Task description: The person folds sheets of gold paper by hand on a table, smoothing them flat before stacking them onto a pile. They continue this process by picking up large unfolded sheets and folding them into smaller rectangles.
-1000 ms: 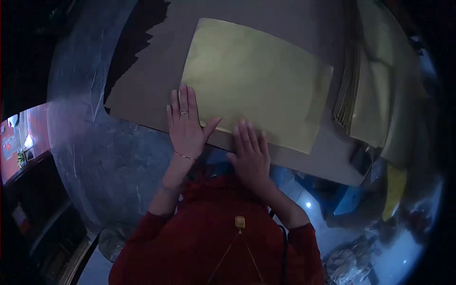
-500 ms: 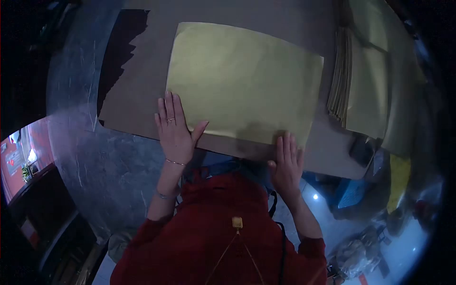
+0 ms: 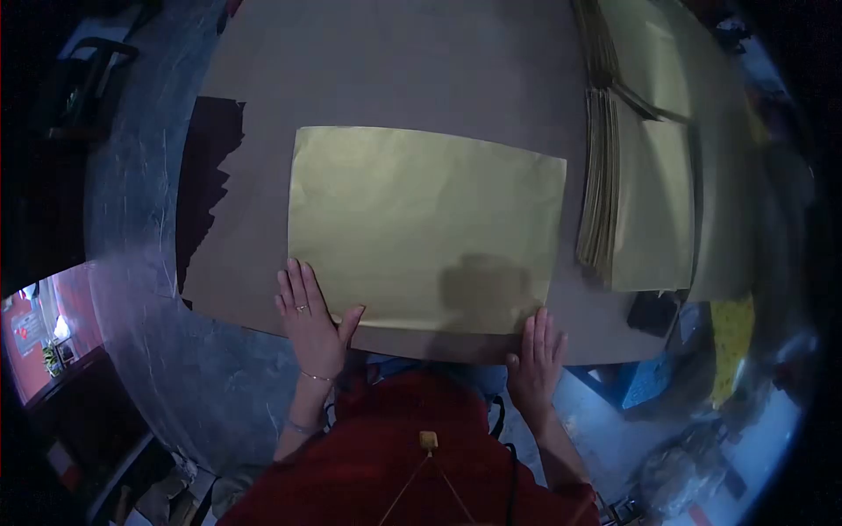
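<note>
Yellow sheet (image 3: 403, 219) lies flat, unfolded, nr the surface's (image 3: 395, 70) near edge; paper stack (image 3: 653, 206) to the right. L hand (image 3: 314, 337) & R hand (image 3: 535, 373) at its near corners, fingers straight, thumbs apart, gripping nothing.

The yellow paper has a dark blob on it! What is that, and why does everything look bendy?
Head view: the blob on the yellow paper looks like a soft shadow; the near edge of the brown board bows, probably from a wide lens; the corners are very dark; the plastic bag looks blurry.
</note>
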The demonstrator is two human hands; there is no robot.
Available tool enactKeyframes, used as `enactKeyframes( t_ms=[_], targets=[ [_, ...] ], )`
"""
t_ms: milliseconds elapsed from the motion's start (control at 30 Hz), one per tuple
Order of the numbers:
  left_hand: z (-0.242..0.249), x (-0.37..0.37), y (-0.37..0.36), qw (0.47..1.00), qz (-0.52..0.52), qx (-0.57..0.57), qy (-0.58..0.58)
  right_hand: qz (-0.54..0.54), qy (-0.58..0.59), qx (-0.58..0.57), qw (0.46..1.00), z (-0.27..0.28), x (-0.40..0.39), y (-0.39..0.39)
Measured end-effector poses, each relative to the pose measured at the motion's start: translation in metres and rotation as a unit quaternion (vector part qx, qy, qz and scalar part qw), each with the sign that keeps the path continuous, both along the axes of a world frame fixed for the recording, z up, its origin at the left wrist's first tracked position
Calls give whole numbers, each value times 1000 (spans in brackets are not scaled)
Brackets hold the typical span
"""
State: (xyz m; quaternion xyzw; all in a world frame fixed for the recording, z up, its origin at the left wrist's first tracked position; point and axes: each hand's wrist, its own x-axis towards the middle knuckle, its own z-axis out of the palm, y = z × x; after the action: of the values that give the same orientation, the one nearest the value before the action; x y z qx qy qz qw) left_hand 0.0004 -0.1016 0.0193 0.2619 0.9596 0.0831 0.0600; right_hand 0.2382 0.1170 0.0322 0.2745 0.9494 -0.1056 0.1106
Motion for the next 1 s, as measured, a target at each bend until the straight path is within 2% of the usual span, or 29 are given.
enactKeyframes(
  t_ms=[200, 267, 367, 567, 667, 733, 833, 1000],
  targets=[
    [2, 0, 1, 1000, -1, -4, -5, -18, 55, -36, 998, 12, -14, 11],
    [6, -1, 2, 999, 11, -5, -31, -2, 141, -82, 987, 15, -29, 19],
    [1, 0, -1, 1000, 4, -10, -18, 27, 171, -65, 983, 17, -58, 31],
    [3, 1, 0, 1000, 14, -5, -22, 12, 162, -24, 986, -6, -114, 74],
    [8, 1, 2, 998, 20, -11, -50, -6, 202, -31, 979, -7, -133, 81],
    [7, 1, 3, 999, 26, -9, -41, -11, 190, -39, 981, -10, -141, 87],
    [6, 2, 3, 999, 27, -6, -23, -30, 126, 20, 991, -14, -151, 91],
    [9, 1, 3, 999, 30, 16, -24, -22, 128, 64, 989, -23, -150, 91]
  ],
)
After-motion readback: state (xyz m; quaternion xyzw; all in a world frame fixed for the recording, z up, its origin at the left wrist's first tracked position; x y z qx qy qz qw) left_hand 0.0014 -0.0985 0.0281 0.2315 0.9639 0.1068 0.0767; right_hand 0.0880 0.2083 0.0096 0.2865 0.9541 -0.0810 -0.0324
